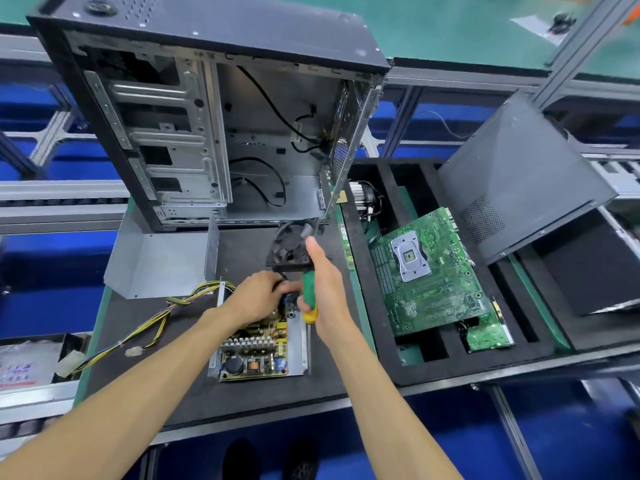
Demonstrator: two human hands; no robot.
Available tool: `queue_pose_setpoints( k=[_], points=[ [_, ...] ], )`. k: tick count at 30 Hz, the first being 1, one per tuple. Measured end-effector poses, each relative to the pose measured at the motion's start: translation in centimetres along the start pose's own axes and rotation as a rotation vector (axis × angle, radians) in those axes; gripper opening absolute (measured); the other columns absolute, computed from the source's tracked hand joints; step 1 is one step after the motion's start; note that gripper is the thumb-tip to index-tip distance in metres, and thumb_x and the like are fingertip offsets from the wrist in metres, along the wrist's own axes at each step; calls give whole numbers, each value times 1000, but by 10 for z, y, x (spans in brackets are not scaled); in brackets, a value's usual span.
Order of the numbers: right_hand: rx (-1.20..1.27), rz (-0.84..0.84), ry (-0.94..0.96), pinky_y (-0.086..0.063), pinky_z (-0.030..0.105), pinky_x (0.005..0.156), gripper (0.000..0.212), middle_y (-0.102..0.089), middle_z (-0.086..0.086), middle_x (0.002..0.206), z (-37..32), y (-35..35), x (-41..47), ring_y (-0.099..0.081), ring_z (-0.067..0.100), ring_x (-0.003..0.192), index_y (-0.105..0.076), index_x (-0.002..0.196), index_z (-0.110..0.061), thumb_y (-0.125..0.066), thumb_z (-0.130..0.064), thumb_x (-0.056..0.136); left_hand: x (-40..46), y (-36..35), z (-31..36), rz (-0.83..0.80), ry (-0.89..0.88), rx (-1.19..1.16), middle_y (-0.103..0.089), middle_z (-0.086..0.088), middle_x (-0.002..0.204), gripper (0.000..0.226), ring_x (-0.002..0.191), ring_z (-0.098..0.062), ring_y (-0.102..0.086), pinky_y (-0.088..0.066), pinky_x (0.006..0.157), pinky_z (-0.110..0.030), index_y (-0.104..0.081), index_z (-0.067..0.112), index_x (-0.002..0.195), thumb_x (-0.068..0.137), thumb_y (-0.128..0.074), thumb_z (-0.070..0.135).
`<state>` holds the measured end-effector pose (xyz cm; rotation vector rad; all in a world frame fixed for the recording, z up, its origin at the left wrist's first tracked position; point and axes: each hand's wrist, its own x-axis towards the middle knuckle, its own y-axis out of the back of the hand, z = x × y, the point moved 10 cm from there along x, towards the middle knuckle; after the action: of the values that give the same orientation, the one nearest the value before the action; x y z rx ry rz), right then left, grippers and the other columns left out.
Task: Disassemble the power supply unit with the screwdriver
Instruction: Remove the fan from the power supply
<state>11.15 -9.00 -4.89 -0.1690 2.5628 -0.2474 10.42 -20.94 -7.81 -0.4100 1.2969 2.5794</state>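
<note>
The opened power supply unit (258, 355) lies on the dark mat, its circuit board with coils and capacitors exposed in a metal tray. A yellow-and-black cable bundle (156, 320) trails off to its left. My left hand (258, 297) curls its fingers round parts at the board's far end. My right hand (323, 289) grips a green-and-yellow screwdriver (308, 299) and holds the black fan (291, 247) lifted above the unit, thumb against its frame. The screwdriver's tip is hidden.
An empty PC case (207, 126) stands open behind the unit. A bent grey metal cover (159, 265) lies to the left. A black foam tray (391, 368) on the right holds a green motherboard (426, 271) and a cooler (363, 195); a black side panel (519, 188) leans there.
</note>
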Motion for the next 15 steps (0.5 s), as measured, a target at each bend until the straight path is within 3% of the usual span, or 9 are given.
queue_pose_setpoints(
  k=[1, 3, 5, 8, 10, 12, 15],
  points=[
    [6, -12, 15, -25, 22, 35, 67, -71, 23, 101, 3, -3, 1, -68, 24, 56, -67, 105, -15, -68, -74, 72, 0, -2, 1, -14, -14, -14, -72, -13, 109, 19, 102, -38, -65, -51, 85, -42, -66, 9, 104, 95, -49, 8],
    [-1, -41, 31, -24, 24, 35, 55, -67, 16, 97, 7, -11, 2, -77, 31, 77, -60, 99, -16, -71, -66, 76, 0, -3, 4, -41, -20, -28, -69, -14, 121, 37, 110, -38, -62, -51, 91, -43, -65, 9, 115, 85, -47, -3],
    [-30, -43, 46, -26, 25, 35, 48, -62, 17, 93, 8, -13, 6, -76, 33, 79, -59, 94, -19, -73, -61, 77, 1, -4, 3, -68, -18, 38, -63, -15, 135, 46, 120, -37, -58, -48, 97, -43, -62, 9, 128, 86, -47, -3],
    [-114, -11, 67, -33, 29, 38, 42, -62, 13, 91, 7, -11, 11, -61, 33, 72, -61, 85, -22, -73, -62, 75, 1, -10, 4, -119, -56, 118, -52, -2, 150, 56, 134, -30, -50, -41, 107, -35, -64, 24, 135, 89, -46, -2],
    [-126, 9, 70, -33, 30, 39, 41, -61, 9, 91, 7, -10, 12, -60, 31, 69, -62, 84, -23, -71, -62, 77, 1, -3, 1, -58, -27, 16, -60, -9, 142, 51, 128, -32, -55, -44, 103, -38, -69, 14, 128, 88, -45, -6],
    [-57, -15, 72, -30, 26, 36, 41, -63, 7, 95, 8, -12, 12, -74, 32, 74, -60, 91, -19, -71, -57, 81, 0, 7, -4, 43, 30, -91, -69, -21, 122, 37, 113, -38, -62, -51, 94, -45, -71, 0, 110, 86, -44, -9],
    [-14, -31, 94, -26, 24, 33, 40, -57, 9, 96, 5, -10, 9, -77, 32, 78, -51, 95, -19, -71, -52, 83, -1, 5, -3, 38, 61, -107, -70, -22, 108, 29, 100, -39, -64, -54, 84, -43, -67, -1, 103, 84, -45, -6]
  ],
)
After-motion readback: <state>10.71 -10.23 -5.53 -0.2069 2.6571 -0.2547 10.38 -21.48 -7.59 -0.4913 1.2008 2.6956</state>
